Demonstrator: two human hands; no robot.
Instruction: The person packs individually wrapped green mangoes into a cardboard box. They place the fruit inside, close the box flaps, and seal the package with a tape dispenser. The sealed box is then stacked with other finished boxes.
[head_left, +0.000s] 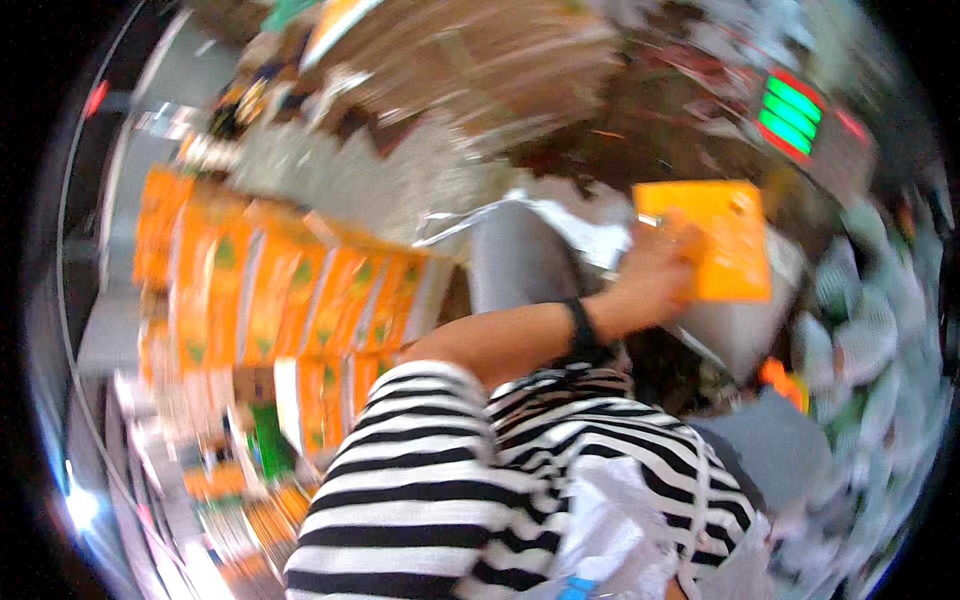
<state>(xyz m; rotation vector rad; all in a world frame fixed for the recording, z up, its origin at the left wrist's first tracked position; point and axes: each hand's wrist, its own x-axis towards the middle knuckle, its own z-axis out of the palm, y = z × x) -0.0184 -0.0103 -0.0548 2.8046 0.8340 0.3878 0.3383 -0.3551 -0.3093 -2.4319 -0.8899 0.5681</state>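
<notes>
My left hand (664, 270), with a black band on its wrist, reaches across to the right. It grips the left part of a flat orange square packet (731, 255), with its fingers over the near face. Motion blur hides the exact finger placement. Under and beside the packet is a pale grey box-like thing (739, 330). A white sheet or bag (592, 229) lies just left of the hand, next to a grey-clad knee (517, 255). My right hand is out of view.
Stacked orange printed cartons (292, 292) stand at the left. Large brown cardboard (480, 67) lies at the top. A device with a green-lit display (790, 116) stands upper right. Many pale, net-like rounded things (862, 337) crowd the right side.
</notes>
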